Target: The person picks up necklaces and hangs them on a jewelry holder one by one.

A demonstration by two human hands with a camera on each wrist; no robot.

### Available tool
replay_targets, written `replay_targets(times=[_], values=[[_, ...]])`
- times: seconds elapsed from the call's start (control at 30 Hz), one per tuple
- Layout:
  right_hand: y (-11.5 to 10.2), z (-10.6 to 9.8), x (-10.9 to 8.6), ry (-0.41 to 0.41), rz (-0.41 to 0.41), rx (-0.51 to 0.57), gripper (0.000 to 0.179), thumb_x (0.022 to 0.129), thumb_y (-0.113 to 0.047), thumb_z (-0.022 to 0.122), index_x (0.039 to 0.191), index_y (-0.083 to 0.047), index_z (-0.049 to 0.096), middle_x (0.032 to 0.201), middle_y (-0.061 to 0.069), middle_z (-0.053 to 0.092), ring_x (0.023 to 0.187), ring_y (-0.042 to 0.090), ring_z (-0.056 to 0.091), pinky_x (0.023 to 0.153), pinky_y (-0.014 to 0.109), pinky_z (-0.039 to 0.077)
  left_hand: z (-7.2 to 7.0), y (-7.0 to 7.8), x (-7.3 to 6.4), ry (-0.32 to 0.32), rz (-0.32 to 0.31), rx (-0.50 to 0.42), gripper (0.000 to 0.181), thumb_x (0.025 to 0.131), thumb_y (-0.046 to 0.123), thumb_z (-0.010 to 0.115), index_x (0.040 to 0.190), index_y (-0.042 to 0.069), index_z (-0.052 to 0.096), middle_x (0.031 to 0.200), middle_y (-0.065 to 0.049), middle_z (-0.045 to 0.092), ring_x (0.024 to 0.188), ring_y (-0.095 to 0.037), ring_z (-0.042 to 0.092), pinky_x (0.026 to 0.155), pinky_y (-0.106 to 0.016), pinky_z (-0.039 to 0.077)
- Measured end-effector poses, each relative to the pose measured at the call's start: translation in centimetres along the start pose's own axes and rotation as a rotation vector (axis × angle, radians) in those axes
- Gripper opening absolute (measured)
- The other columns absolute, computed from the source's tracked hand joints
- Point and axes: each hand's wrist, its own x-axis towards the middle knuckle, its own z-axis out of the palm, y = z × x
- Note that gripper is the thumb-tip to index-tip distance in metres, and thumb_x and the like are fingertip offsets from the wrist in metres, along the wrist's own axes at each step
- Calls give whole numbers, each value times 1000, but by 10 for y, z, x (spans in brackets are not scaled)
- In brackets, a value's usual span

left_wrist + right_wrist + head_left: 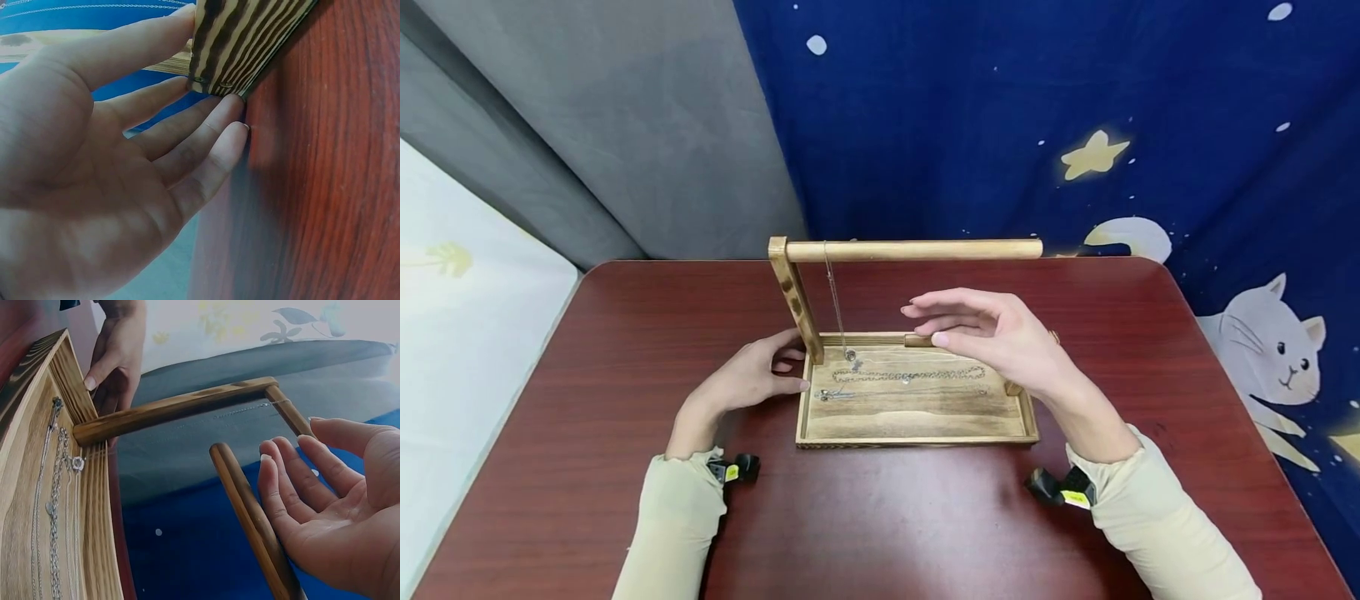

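Head view: necklace stand held at its left, right hand empty above it

The wooden tray (917, 442) of the stand sits at the centre of the frame on a dark red table (917, 521). At its left end a post (797, 300) carries the upper bar (917, 250), whose right end is free; the lower bar (917, 340) is partly covered by the right hand (1000, 335). A hanging necklace (837, 304) drops from the upper bar close to the post, while a thick chain (906, 379) and a thin chain (829, 394) lie across the tray floor.

Left of centre, the left hand (741, 379) holds the tray's rear left corner between thumb and fingers. The right hand's fingers are extended, slightly bent and grip nothing; whether they touch the lower bar cannot be told.

Likely faults: the pendant of the hanging necklace is near the chains below and could tangle with them if it swings. A knock from the right hand might slide or tip the stand should the left hand's hold slacken. Careless lifting of either loose chain could snag its links on the other.
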Motion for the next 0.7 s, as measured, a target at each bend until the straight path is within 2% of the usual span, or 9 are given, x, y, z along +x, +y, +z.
replay_targets(times=[0.2,0.43,0.6,0.7], values=[[0,-5,-9,14,7,-54,40,94,-4,67,134,-9,62,130,10,65,113,30,65,93,36,55,1,1,2,6,8,15,73,84,6,79,146,-1,42,129,-21,61,117,-34,60,99,-44,51],[2,-6,-17,24,18,-78,42,93,0,67,134,-5,60,128,12,66,112,29,66,91,35,55,2,0,2,-2,-3,14,74,84,5,79,147,-1,41,130,-20,61,117,-32,60,99,-43,51],[4,-6,-23,19,35,-101,40,93,-2,67,132,-10,63,126,8,67,108,28,67,89,34,56,1,1,1,-1,-7,17,75,84,5,79,148,-1,39,131,-20,60,118,-32,60,99,-43,51],[6,-8,-28,9,33,-119,39,93,0,67,131,-9,64,126,6,68,108,28,67,86,34,57,1,0,1,-2,-5,13,76,85,6,79,148,-1,38,132,-21,59,118,-33,60,99,-44,51]])
